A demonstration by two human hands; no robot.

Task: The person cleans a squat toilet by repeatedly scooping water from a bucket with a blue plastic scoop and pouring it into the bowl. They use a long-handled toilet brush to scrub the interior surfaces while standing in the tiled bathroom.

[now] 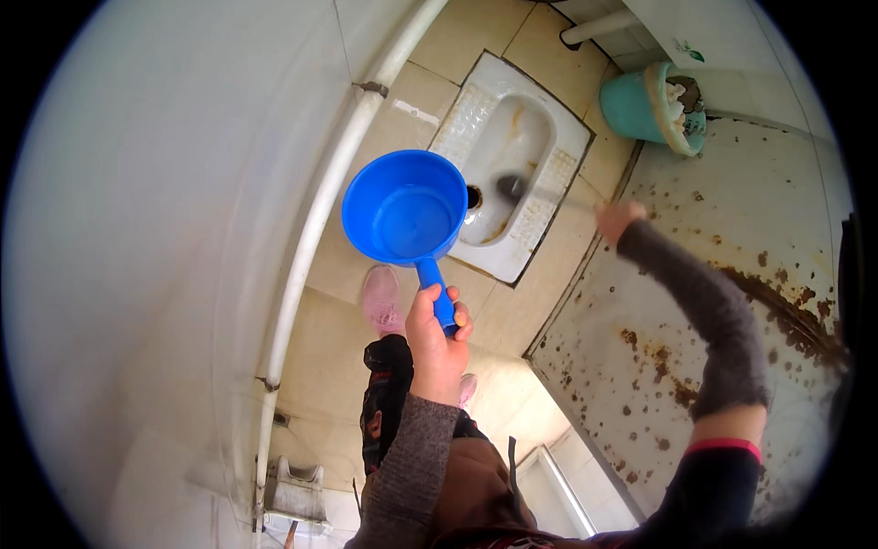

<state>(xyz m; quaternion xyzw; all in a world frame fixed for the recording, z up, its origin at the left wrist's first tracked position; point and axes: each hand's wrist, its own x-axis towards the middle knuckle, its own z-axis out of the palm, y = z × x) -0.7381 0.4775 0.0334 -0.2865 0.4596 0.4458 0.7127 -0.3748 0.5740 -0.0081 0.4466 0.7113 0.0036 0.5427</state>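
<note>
My left hand point(434, 340) grips the handle of a blue plastic water ladle point(405, 209), held level above the tiled floor, its round bowl beside the left rim of a white squat toilet pan point(562, 137). My right hand point(617, 220) is blurred and closed on a thin stick whose dark brush head point(509, 188) sits inside the pan near its drain hole. Grey knit sleeves cover both forearms.
A white pipe point(320, 206) runs along the white wall on the left. A teal waste bin point(651, 107) with paper stands at the far right of the pan. A rust-stained white door panel point(732, 302) is on the right. My pink shoe point(381, 299) rests on beige tiles.
</note>
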